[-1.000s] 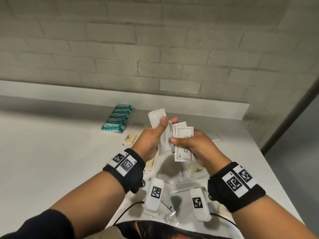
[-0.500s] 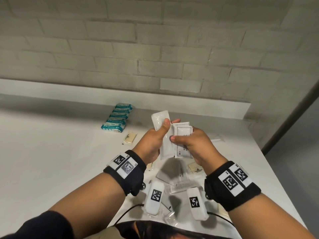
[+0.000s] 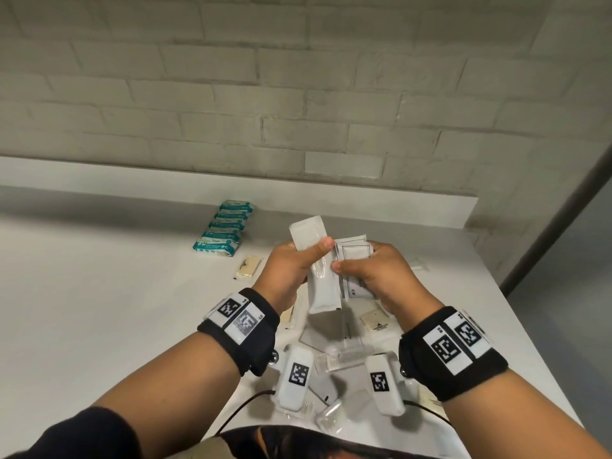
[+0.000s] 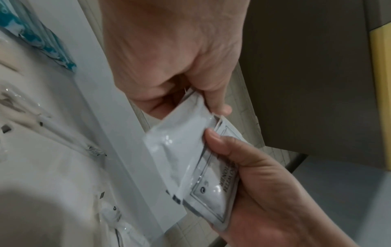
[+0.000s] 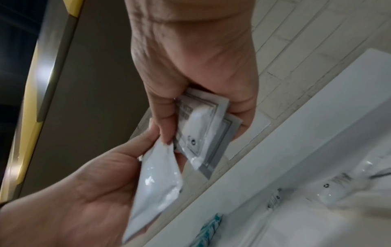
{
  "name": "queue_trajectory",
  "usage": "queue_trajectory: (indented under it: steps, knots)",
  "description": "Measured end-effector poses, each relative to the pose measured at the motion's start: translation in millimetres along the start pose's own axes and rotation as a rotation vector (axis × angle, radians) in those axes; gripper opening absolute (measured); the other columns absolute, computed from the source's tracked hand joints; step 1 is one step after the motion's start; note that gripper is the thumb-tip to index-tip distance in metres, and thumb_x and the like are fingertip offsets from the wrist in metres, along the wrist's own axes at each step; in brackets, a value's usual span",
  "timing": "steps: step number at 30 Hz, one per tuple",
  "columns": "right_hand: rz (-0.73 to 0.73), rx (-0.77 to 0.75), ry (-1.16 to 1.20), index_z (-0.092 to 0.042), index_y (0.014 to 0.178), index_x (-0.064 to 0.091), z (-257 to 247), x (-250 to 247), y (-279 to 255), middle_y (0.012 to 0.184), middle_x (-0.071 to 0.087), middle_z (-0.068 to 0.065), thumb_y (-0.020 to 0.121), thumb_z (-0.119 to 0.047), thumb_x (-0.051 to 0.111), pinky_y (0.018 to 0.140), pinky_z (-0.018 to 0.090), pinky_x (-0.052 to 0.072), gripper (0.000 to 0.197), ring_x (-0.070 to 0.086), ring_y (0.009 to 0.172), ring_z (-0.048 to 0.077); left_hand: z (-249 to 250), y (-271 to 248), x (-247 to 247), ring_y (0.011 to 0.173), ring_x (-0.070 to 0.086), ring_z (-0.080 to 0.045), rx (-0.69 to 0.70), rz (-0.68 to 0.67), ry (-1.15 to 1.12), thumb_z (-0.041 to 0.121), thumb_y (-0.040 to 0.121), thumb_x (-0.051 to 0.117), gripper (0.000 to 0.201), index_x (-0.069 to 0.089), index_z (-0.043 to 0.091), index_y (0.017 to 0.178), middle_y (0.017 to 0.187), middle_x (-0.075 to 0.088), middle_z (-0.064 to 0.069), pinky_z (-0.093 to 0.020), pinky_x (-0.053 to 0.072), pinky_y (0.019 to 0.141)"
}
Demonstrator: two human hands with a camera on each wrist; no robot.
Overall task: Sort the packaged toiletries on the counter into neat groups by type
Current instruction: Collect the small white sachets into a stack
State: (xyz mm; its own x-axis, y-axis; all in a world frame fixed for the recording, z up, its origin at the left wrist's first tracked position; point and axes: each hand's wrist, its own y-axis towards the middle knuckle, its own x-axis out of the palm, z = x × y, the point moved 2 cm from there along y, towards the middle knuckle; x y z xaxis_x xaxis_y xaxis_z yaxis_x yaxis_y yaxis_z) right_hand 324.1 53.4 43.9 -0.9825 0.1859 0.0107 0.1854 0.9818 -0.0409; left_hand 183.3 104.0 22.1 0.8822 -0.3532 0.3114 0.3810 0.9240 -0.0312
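Observation:
Both hands are raised above the white counter [image 3: 99, 309]. My left hand [image 3: 294, 270] grips a long plain white sachet [image 3: 321, 276], thumb pressed on its front; the same sachet [image 4: 180, 150] fills the left wrist view. My right hand [image 3: 371, 276] pinches a small stack of white sachets with a printed frame [image 3: 356, 260], seen close in the right wrist view as framed sachets [image 5: 203, 127]. The two bundles touch edge to edge. A row of teal packets [image 3: 225, 230] lies lined up at the back of the counter.
A small beige soap packet [image 3: 246, 268] lies alone near the teal row. Under my wrists sits a loose pile: a bagged white comb [image 3: 347, 356], another beige soap [image 3: 377, 323] and clear wrapped items. The counter ends at a raised back ledge [image 3: 364, 210] and a right edge.
Both hands have drawn slightly closer together, and the left sachet has tilted and slid next to the right hand's stack. Nothing on the counter has moved.

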Motion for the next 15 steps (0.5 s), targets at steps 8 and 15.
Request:
queue_trajectory:
  steps: [8,15]
  knots:
    - [0.023,0.026,-0.05,-0.006,0.095,0.073,-1,-7,4,0.093,0.075,0.012,0.073,0.01,0.072,0.083,0.035,0.057,0.027,0.073,0.087,0.028,1,-3,1,0.083,0.069,-0.025,0.03,0.074,0.084,0.04,0.093,0.054,0.032,0.074,0.015,0.094,0.094,0.074,-0.011,-0.04,0.052,0.075]
    - [0.243,-0.668,-0.452,-0.016,0.085,0.075,-20,-22,1,0.088,0.068,-0.007,0.075,-0.007,0.078,0.082,0.031,0.049,0.014,0.063,0.086,0.014,-4,1,-8,0.085,0.072,-0.022,-0.265,-0.025,0.018,0.042,0.1,0.04,0.04,0.063,0.013,0.115,0.099,0.074,-0.012,-0.026,0.051,0.063]
